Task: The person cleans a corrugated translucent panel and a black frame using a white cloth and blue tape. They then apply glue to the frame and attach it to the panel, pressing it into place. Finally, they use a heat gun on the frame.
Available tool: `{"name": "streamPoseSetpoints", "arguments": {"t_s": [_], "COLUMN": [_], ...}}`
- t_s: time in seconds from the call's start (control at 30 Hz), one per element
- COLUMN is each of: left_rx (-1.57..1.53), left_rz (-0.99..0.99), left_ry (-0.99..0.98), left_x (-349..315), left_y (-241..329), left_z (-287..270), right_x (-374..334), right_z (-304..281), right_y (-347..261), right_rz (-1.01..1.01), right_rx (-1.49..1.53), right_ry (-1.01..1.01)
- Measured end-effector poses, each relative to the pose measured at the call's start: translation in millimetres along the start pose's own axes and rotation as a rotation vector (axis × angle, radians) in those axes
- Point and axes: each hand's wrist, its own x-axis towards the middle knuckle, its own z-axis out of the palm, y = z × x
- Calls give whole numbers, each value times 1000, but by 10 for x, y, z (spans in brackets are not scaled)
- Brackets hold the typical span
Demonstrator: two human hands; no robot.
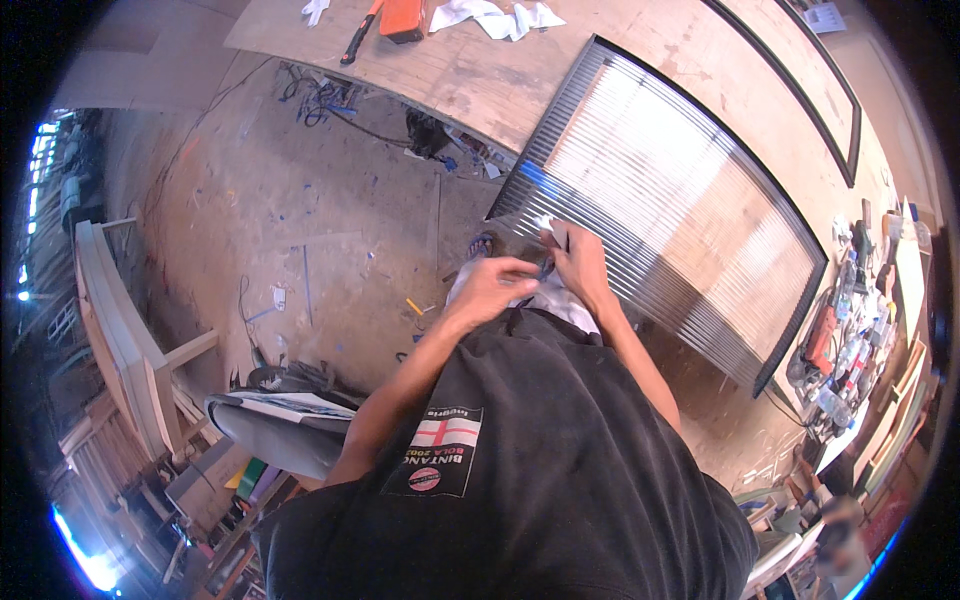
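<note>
In front of my waist, my left hand (497,286) has its fingers loosely bent and apart, with nothing visible in it. Just to its right, my right hand (582,264) is closed in a pinch on a small whitish piece, whose kind I cannot make out. Something thin and see-through seems to spread left from those fingertips. Beyond my right hand, a ribbed translucent panel (690,190) with a black frame lies on the wooden workbench (450,88), its near part past the bench edge. A strip of blue tape (541,180) sticks near its left end.
On the bench lie an orange box (402,18), an orange-and-black handled tool (358,38), white cloth (497,17) and another black frame (835,110). Tools and bottles (845,320) crowd the right. A dark chair (280,430) and timber frame (125,335) stand left. Scraps litter the floor.
</note>
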Motion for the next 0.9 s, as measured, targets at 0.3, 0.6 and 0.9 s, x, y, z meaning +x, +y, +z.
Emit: {"name": "streamPoseSetpoints", "arguments": {"t_s": [0.3,0.6,0.9], "left_rx": [196,82,-13], "left_rz": [-316,-685,-674], "left_ry": [537,492,489], "left_x": [-443,-1244,-892], "left_y": [-2036,-2604,-2328], "left_z": [-2055,-2252,-1877], "right_x": [333,337,300], "right_z": [476,392,358], "right_y": [-320,-272,-179], "right_rz": [-177,-187,-267], "right_rx": [-546,-619,-641], "right_ry": [-55,-54,-32]}}
